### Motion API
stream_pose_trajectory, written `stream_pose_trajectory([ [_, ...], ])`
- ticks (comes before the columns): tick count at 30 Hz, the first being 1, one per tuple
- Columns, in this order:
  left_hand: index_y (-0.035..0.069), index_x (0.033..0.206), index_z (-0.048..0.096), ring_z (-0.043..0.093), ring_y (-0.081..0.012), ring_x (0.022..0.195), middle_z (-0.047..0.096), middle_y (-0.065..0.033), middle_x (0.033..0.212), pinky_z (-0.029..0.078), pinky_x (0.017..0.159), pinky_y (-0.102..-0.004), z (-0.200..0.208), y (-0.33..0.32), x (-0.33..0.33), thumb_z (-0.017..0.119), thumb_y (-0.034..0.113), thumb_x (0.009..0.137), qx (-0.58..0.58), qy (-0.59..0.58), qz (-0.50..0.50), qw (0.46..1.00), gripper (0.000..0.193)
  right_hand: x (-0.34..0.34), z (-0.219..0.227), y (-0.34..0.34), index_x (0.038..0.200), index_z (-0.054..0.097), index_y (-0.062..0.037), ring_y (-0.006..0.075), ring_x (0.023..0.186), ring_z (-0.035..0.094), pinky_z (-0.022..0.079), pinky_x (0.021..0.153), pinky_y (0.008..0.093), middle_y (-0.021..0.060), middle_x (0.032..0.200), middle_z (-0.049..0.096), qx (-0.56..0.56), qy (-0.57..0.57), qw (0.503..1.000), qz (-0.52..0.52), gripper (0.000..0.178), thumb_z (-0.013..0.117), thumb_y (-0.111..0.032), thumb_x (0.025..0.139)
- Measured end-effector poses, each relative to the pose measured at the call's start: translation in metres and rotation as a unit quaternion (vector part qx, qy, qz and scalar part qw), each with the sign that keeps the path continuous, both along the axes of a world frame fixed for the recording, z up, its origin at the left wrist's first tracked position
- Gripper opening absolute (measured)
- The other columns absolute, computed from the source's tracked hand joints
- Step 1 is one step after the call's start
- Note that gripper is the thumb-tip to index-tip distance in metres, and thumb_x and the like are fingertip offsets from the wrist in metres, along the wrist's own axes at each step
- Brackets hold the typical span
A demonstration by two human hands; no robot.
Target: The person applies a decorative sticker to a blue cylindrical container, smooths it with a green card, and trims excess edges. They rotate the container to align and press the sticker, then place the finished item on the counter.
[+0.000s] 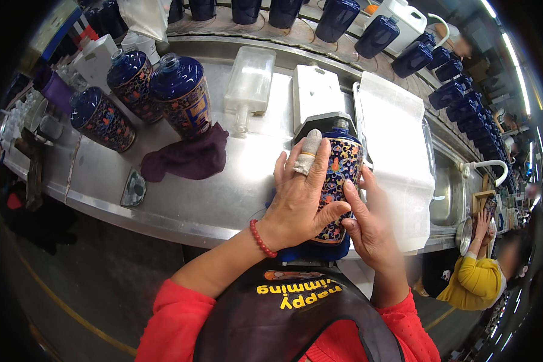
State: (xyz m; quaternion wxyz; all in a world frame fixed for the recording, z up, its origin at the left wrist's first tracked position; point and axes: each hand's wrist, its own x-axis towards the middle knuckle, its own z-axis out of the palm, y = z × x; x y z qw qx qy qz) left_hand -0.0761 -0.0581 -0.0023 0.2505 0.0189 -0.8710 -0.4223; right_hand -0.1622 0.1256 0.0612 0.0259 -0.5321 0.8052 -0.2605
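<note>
Between my hands lies a dark blue bottle (344,166) with a colourful floral decorated face, its clear open neck pointing away from me. My left hand (301,193) presses against its left side, thumb across the front and the other fingers stretched along it. One of those fingers wears a pale wrapping (308,152). My right hand (371,226) grips the lower right side, thumb and index finger on the decorated face, other fingers partly hidden behind it. Under the bottle's near end sits a blue cloth (320,250); a dark angular support (326,120) shows behind its neck.
Several decorated bottles (181,90) and a purple cloth (190,157) stand or lie at left. Beyond are a clear bottle (250,78), a white block (315,90) and a white sheet (395,139). Plain blue bottles (338,18) line a curved conveyor. A co-worker (473,280) sits right.
</note>
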Motion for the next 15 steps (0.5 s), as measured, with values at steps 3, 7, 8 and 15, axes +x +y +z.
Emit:
stream_pose_trajectory([
  [3,-0.004,0.161,0.015,0.025,-0.0486,0.147,0.025,-0.0320,0.161,0.012,0.117,-0.0645,-0.001,0.001,-0.002,0.048,0.071,0.095,-0.008,0.011,0.004,1.000,0.105,0.000,-0.001,0.000,0.146,0.056,-0.0098,0.0444,0.127,0.051,0.044,0.107,0.0505,0.0305,0.157,0.034,0.002,-0.003,1.000,0.002,0.066,0.076,-0.008,0.084],
  [7,-0.004,0.161,0.015,0.027,-0.0488,0.146,0.025,-0.0319,0.161,0.013,0.117,-0.0647,-0.005,0.000,-0.002,0.047,0.071,0.096,0.059,0.050,-0.004,0.997,0.104,-0.001,-0.001,0.001,0.147,0.055,-0.0097,0.0448,0.127,0.051,0.044,0.107,0.0502,0.0306,0.157,0.034,0.005,0.000,1.000,0.001,0.065,0.075,-0.009,0.085],
  [8,-0.004,0.161,0.015,0.027,-0.0489,0.146,0.025,-0.0321,0.161,0.013,0.117,-0.0645,-0.006,0.000,-0.001,0.046,0.071,0.096,0.058,0.041,-0.005,0.997,0.104,0.000,-0.001,0.001,0.147,0.055,-0.0097,0.0449,0.128,0.051,0.044,0.107,0.0502,0.0308,0.157,0.034,0.007,0.001,1.000,0.001,0.065,0.075,-0.010,0.085],
  [15,-0.005,0.161,0.015,0.026,-0.0496,0.147,0.025,-0.0337,0.160,0.015,0.117,-0.0640,-0.009,0.000,-0.001,0.045,0.071,0.096,0.030,0.016,0.000,0.999,0.104,-0.007,0.014,-0.003,0.147,0.054,-0.0093,0.0418,0.123,0.054,0.045,0.105,0.0484,0.0266,0.152,0.042,-0.001,-0.026,1.000,-0.001,0.065,0.075,-0.008,0.086],
])
